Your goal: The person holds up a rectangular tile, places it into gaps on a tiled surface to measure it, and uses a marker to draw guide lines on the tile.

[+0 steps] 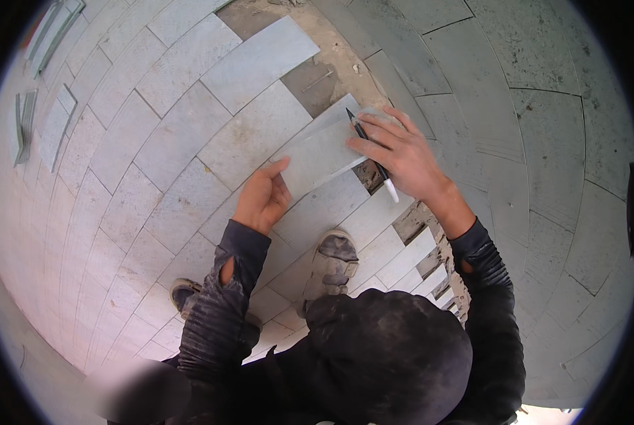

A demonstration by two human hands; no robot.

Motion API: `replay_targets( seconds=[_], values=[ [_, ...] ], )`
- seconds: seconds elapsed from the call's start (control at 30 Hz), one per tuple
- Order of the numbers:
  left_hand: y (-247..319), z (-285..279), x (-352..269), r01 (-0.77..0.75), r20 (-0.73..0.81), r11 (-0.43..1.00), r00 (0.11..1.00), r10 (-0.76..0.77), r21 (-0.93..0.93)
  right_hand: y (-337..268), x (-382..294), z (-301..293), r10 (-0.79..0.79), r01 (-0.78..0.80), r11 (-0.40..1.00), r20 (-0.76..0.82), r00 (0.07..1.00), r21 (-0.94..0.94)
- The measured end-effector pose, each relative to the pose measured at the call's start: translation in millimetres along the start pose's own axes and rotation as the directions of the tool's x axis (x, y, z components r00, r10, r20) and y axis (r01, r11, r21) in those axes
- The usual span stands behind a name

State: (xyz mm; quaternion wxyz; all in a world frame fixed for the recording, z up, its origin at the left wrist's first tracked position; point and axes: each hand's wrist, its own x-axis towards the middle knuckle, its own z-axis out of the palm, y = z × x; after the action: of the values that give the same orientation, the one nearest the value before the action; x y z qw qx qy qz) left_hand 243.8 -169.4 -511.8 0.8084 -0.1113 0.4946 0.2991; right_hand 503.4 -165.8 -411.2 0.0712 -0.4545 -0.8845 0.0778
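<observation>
A loose grey rectangular tile (322, 154) lies slightly askew over the paved rows in front of me, with part of another tile (325, 119) showing along its upper edge. My left hand (263, 196) grips the loose tile's left end, thumb uppermost. At the opposite end, my right hand (402, 151) rests its fingers on the tile. A black pencil-like marker (358, 127) with a white end is held in that hand, its dark tip pointing away from me. Beside the tile's lower right edge is a gap (369, 176) showing rough dark bedding.
Staggered grey tiles (184, 114) spread to the left, ending in a stepped edge beside a bare strip (343, 48). Larger grey slabs (471, 74) lie beyond it. Loose tile pieces (57, 127) sit at the far left. My shoe (334, 263) stands on the tiles.
</observation>
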Motion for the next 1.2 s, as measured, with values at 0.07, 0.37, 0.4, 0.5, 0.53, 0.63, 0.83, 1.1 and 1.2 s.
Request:
replay_targets(
  seconds=[0.07,0.37,0.4,0.5,0.53,0.63,0.83,1.1,1.2],
  values=[
    [-4,4,2,0.075,0.058,0.996,0.996,-0.072,-0.050,16,-3,6,0.001,-0.001,1.000,0.024,1.000,0.007],
    [4,32,8,0.110,0.066,0.978,0.993,-0.100,-0.178,48,34,8,-0.018,0.020,0.999,-0.053,0.998,0.038],
    [5,39,2,0.086,0.056,0.983,0.995,-0.078,-0.161,51,34,5,-0.006,0.007,1.000,-0.044,0.999,0.031],
    [-1,43,-10,-0.025,0.002,0.994,1.000,0.026,-0.105,54,37,3,0.010,-0.009,0.999,-0.020,1.000,0.034],
    [-6,40,-11,-0.082,-0.022,0.994,0.997,0.081,-0.072,55,39,2,0.011,-0.010,0.999,-0.015,1.000,0.045],
    [-15,44,-11,-0.185,-0.033,0.982,0.982,0.186,0.036,63,39,0,0.035,-0.035,0.997,0.000,0.999,0.069],
    [-26,54,-6,-0.312,0.019,0.939,0.950,0.313,0.147,76,39,1,0.058,-0.058,0.995,0.001,0.998,0.078],
    [-31,52,1,-0.374,0.140,0.889,0.927,0.349,0.264,86,42,1,0.042,-0.041,0.992,-0.007,0.999,0.116],
    [-34,47,5,-0.410,0.175,0.852,0.912,0.372,0.326,88,44,0,0.035,-0.034,0.991,-0.004,0.999,0.126]
  ],
)
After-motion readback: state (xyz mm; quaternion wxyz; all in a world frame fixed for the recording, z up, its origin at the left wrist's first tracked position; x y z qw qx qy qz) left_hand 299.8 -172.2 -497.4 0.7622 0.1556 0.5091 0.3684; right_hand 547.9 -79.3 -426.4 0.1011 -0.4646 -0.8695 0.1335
